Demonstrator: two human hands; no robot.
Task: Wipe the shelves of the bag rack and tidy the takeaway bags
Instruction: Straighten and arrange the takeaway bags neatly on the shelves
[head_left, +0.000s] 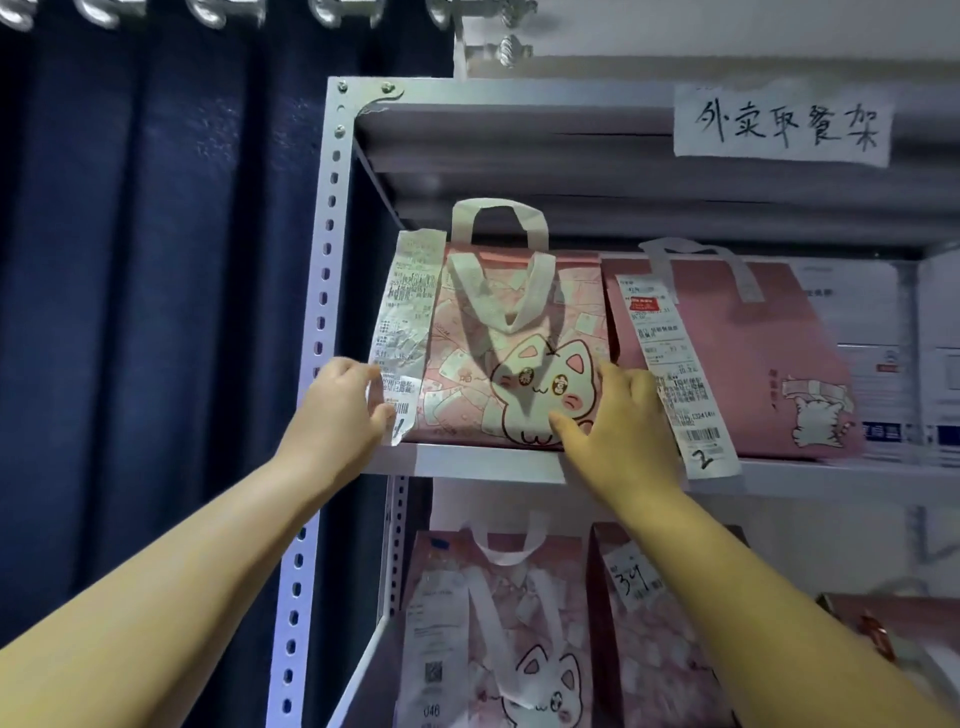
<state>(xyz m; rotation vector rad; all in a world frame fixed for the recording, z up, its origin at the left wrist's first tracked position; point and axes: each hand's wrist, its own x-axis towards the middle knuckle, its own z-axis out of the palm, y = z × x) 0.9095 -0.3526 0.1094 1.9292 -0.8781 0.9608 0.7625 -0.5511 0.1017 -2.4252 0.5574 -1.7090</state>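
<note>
1. Head view, the rack: a grey metal bag rack (322, 291) stands to the right of a dark blue curtain (156, 312). A handwritten paper label (782, 124) is stuck on its upper shelf edge.
2. Head view, the bags: on the middle shelf (483, 462), at its left end, stands a pink cat bag (519, 358), upright, with a long receipt (402, 332) hanging on its left side. Just beside it on the right is a plain pink bag (753, 353), whose own receipt (675, 374) is marked "2". More bags stand on the shelf below.
3. Head view, the hands: the left hand (337, 415) pinches the lower part of the long receipt at the bag's left edge. The right hand (618, 421) lies spread on the bag's lower right front, with the fingers at its right edge; I judge it steadies the bag rather than grips it.
4. Step, as I judge: the cat bag is being straightened. No cloth is visible.
5. Risks: pulling on the thin receipt could tear it off. Pushing to the right could tip the neighbour bag. The bag stands near the front edge, so a pull forward may drop it.
</note>
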